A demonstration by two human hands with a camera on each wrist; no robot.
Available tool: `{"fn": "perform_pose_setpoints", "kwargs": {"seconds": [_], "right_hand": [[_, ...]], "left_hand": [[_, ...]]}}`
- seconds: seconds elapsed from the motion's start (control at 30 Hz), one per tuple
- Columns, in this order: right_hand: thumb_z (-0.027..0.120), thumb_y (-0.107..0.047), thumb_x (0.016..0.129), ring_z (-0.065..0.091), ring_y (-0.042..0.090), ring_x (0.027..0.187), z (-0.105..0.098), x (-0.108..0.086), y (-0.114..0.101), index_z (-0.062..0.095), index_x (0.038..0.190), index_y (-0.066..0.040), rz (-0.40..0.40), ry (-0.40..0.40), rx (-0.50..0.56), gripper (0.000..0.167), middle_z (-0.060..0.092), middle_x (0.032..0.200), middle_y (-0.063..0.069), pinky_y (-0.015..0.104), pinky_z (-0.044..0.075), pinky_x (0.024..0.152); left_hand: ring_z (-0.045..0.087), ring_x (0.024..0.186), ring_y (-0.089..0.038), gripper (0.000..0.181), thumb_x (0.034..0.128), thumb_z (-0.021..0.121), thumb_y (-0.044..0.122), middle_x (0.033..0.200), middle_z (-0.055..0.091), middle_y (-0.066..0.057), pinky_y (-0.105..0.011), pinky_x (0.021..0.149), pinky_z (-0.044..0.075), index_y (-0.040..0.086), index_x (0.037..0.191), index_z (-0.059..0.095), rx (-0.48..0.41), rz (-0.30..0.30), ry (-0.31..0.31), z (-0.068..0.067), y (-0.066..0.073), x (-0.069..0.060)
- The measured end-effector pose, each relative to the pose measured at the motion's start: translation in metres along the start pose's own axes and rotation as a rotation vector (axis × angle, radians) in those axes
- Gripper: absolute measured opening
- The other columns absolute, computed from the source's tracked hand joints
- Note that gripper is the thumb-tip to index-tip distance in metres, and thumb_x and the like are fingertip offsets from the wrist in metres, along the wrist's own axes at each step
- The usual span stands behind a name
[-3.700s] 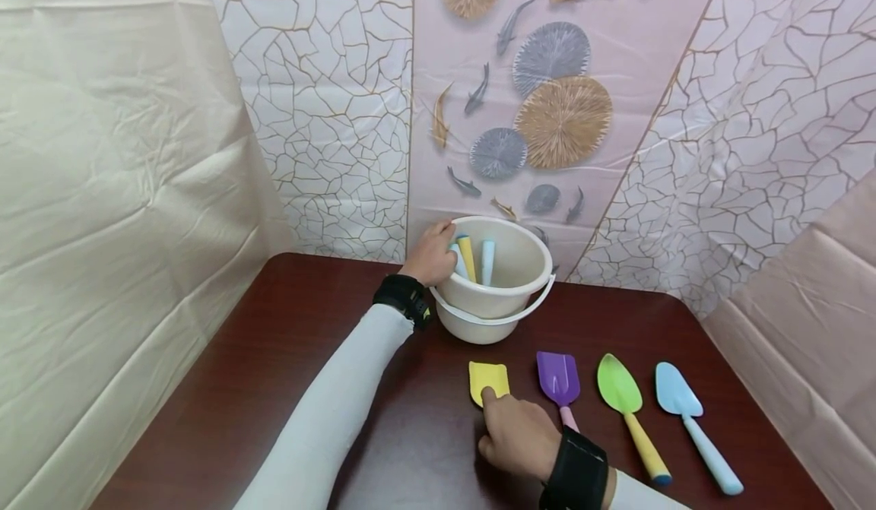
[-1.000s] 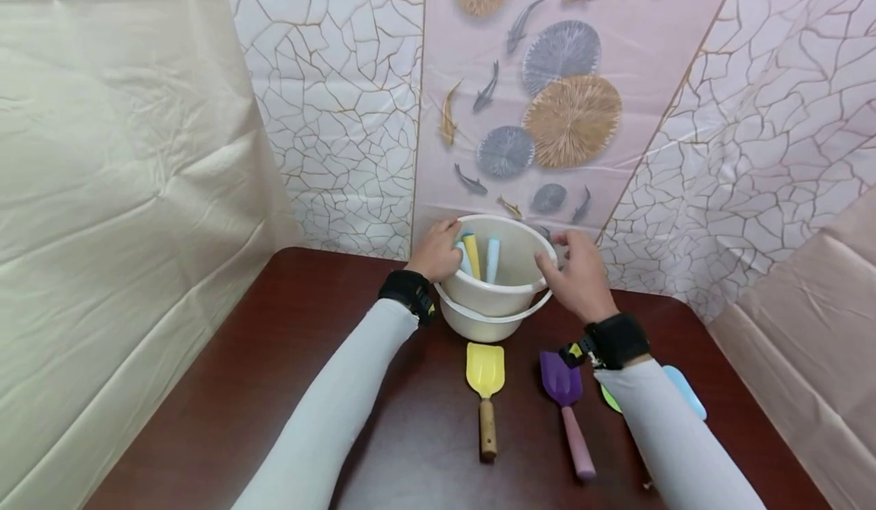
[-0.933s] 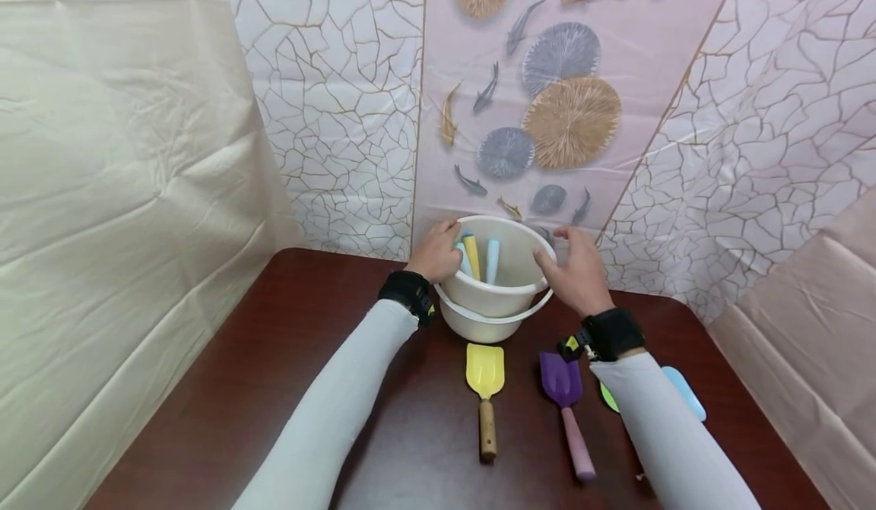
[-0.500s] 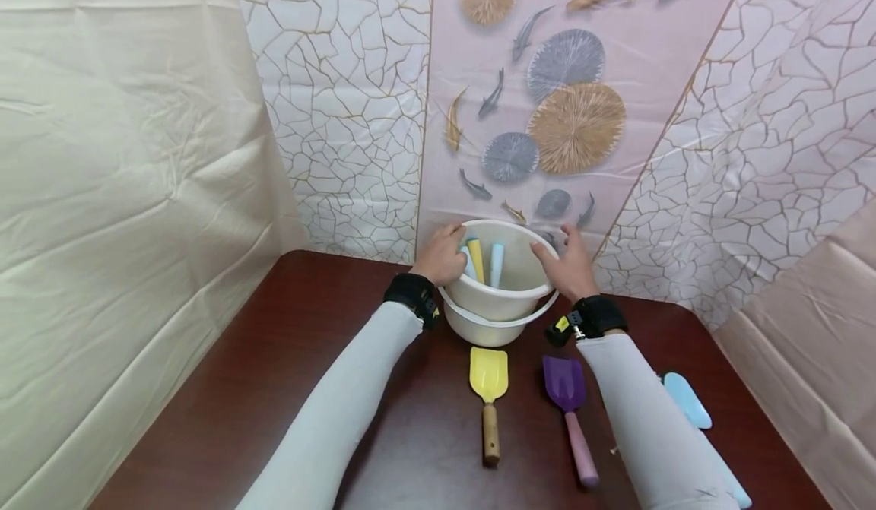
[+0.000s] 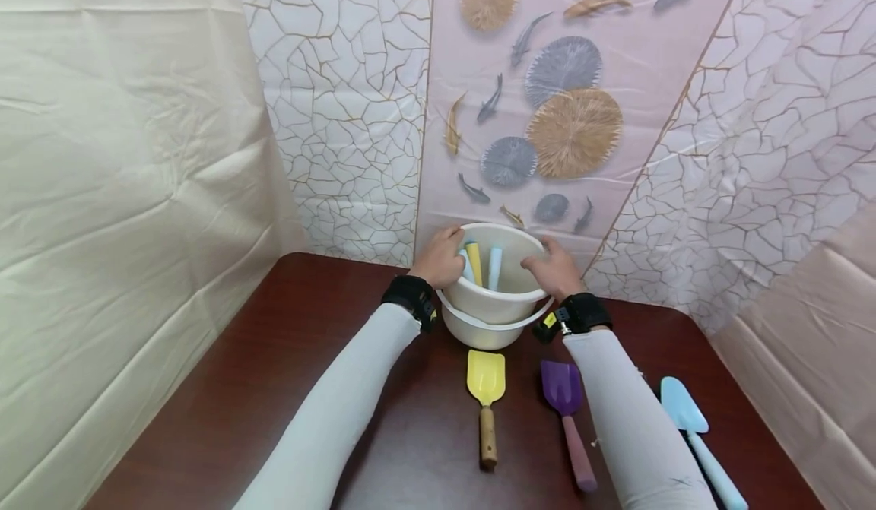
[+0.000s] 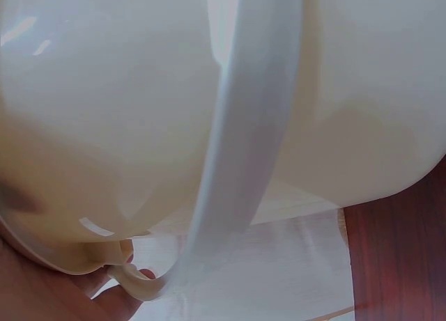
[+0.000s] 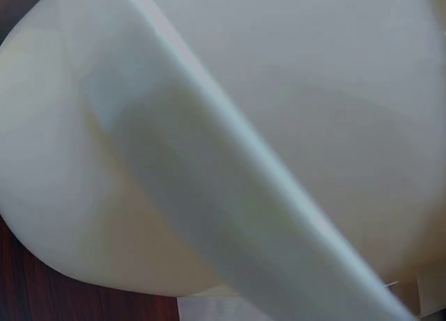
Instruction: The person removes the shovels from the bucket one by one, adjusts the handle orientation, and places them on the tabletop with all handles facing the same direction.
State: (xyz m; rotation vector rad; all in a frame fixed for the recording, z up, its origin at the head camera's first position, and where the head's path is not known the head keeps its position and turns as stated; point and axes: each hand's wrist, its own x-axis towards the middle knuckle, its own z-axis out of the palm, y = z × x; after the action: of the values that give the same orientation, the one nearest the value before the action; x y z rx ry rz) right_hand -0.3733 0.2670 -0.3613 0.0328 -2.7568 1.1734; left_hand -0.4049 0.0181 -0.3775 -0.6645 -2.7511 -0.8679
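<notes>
Head view: cream bucket (image 5: 496, 312) upright toward the desk's (image 5: 308, 343) far edge, bail (image 5: 489, 326) slung low across its front. Looks like stiff, light plastic, smooth enough to slip; yellow handle (image 5: 475, 263) and pale-blue handles (image 5: 495, 270) inside probably add little weight. Best hold: opposite sides of the rim (image 5: 503, 296). Left hand (image 5: 439, 259): fingers curled over rim, gripping. Right hand (image 5: 557, 270): thumb inside, fingers outside, closed on rim; right wrist view shows no fingers.
</notes>
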Motion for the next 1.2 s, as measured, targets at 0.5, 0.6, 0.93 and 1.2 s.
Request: {"fn": "perform_pose_setpoints", "kwargs": {"seconds": [0.5, 0.6, 0.93, 1.2], "right_hand": [[0.040, 0.000, 0.085, 0.047, 0.034, 0.135, -0.003, 0.001, -0.004, 0.033, 0.164, -0.013, 0.091, 0.032, 0.110, 0.080, 0.035, 0.167, 0.018, 0.031, 0.046, 0.087], [0.040, 0.000, 0.084, 0.047, 0.034, 0.133, -0.005, 0.005, -0.006, 0.034, 0.163, -0.014, 0.103, 0.036, 0.087, 0.081, 0.034, 0.168, 0.015, 0.027, 0.043, 0.082], [0.041, 0.003, 0.083, 0.049, 0.034, 0.128, -0.007, 0.003, -0.004, 0.038, 0.162, -0.015, 0.128, 0.063, 0.116, 0.081, 0.038, 0.165, 0.019, 0.023, 0.046, 0.073], [0.044, 0.002, 0.081, 0.055, 0.035, 0.117, 0.003, 0.001, -0.005, 0.041, 0.160, -0.013, 0.103, 0.090, 0.079, 0.081, 0.047, 0.158, 0.020, 0.023, 0.043, 0.069]], "left_hand": [[0.028, 0.157, -0.033, 0.070, 0.0938, 0.042, 0.014, 0.169, 0.030, -0.019, -0.044, 0.131, 0.023, 0.000, 0.161, 0.031, -0.016, 0.046, -0.030, -0.008, 0.002, -0.005], [0.022, 0.160, -0.033, 0.073, 0.0941, 0.040, 0.017, 0.171, 0.024, -0.020, -0.043, 0.132, 0.020, 0.000, 0.163, 0.025, 0.031, 0.049, -0.109, -0.016, 0.005, -0.003], [0.023, 0.159, -0.032, 0.057, 0.1056, 0.039, 0.030, 0.166, 0.035, -0.016, -0.051, 0.132, 0.017, 0.008, 0.158, 0.043, 0.421, 0.220, -0.310, -0.026, 0.022, 0.029], [0.041, 0.150, -0.031, 0.050, 0.1058, 0.050, 0.030, 0.157, 0.049, -0.014, -0.047, 0.126, 0.033, 0.009, 0.151, 0.054, 0.641, 0.323, -0.382, -0.049, 0.071, 0.036]]}}
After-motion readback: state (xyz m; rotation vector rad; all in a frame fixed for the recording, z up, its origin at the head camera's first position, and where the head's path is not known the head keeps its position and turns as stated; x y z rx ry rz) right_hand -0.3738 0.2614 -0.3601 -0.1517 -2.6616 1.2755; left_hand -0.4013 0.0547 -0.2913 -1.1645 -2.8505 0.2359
